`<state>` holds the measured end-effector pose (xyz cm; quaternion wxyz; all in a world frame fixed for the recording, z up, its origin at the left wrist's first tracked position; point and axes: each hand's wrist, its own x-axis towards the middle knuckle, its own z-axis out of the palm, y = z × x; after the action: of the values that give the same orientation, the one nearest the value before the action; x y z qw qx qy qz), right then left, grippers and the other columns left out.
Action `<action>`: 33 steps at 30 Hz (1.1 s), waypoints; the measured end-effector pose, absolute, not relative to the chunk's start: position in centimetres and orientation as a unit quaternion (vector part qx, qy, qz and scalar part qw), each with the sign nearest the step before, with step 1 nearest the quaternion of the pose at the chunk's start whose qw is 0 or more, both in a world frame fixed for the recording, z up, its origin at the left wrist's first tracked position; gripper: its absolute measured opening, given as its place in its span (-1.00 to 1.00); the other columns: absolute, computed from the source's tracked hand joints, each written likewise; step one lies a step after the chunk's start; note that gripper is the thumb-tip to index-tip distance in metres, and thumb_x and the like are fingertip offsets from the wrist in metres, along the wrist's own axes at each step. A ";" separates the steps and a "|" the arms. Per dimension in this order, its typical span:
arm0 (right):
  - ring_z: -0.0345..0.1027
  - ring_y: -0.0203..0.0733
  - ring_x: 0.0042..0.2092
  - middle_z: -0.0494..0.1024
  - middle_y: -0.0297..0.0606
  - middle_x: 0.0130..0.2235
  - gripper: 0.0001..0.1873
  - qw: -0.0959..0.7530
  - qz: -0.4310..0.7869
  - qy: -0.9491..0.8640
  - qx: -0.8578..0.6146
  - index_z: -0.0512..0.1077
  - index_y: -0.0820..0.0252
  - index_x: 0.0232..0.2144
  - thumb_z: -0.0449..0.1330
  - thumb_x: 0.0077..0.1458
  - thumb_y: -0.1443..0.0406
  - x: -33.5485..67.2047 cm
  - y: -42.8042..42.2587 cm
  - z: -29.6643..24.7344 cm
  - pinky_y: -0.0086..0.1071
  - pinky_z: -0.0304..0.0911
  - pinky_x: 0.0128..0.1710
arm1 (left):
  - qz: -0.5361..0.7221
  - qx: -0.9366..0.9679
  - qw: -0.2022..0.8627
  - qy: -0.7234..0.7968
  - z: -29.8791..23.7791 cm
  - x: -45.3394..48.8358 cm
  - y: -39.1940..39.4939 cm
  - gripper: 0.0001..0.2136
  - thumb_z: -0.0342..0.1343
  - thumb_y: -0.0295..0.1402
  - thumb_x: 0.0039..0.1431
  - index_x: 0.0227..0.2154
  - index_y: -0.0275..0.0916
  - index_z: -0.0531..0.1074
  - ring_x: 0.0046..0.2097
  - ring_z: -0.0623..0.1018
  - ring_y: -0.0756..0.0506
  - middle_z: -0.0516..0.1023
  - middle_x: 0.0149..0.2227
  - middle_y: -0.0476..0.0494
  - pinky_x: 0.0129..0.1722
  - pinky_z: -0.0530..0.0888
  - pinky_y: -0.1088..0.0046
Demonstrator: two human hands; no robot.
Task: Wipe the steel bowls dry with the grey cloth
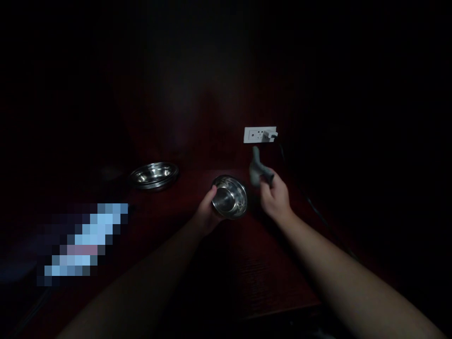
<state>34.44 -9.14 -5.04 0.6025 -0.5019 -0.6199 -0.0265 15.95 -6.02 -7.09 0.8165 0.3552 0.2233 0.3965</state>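
The scene is very dark. My left hand [206, 212] grips a small steel bowl [231, 197] by its near rim and tilts it so its inside faces me. Just to the right of the bowl, my right hand [275, 195] is closed on a grey cloth [257, 167] whose end sticks up above my fingers. The cloth is apart from the bowl by a small gap. Both hands hover over a dark red-brown wooden table [261, 278].
A second, wider steel bowl [154, 175] rests on the table to the left. A white wall socket [259, 134] with a plug in it sits behind, its dark cable [314, 207] running down on the right. A blurred bright patch [84, 242] lies at the left.
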 end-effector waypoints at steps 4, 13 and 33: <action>0.18 -0.04 0.18 0.38 -0.10 0.11 -0.61 0.295 -0.021 -0.847 -0.442 0.36 0.18 0.02 0.06 0.12 0.30 31.9 -10.3 -5.8 -0.05 0.02 0.20 | 0.382 0.359 0.822 0.222 -7.2 16.0 -5.9 -0.59 -0.05 -0.08 0.14 -0.10 -0.26 0.41 -0.26 0.55 -0.15 0.55 -0.16 -0.22 -0.35 0.49 0.28; 0.18 -0.01 0.14 0.36 -0.06 0.11 -0.49 0.216 -0.059 -0.844 -0.488 0.30 0.25 0.07 0.15 0.05 0.27 31.5 -10.5 -5.9 -0.10 0.11 0.14 | 0.387 0.382 0.804 0.241 -7.5 16.1 -6.1 -0.63 -0.01 -0.26 0.08 -0.05 -0.25 0.34 -0.39 0.54 -0.12 0.56 -0.33 -0.14 -0.50 0.45 0.38; 0.06 0.05 0.14 0.32 -0.13 0.12 -0.81 0.262 -0.083 -0.862 -0.426 0.42 0.18 -0.35 0.16 -0.13 0.37 31.2 -10.7 -4.9 -0.01 0.05 0.11 | 0.373 0.384 0.824 0.186 -8.0 16.4 -5.6 -0.52 -0.13 -0.02 0.16 -0.06 -0.26 0.39 -0.17 0.55 -0.18 0.57 -0.19 -0.18 -0.17 0.45 0.24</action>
<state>31.21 -10.72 -4.90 0.2621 -0.4261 -0.8619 -0.0833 16.44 -5.63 -8.04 0.8239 0.3844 0.1857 0.3728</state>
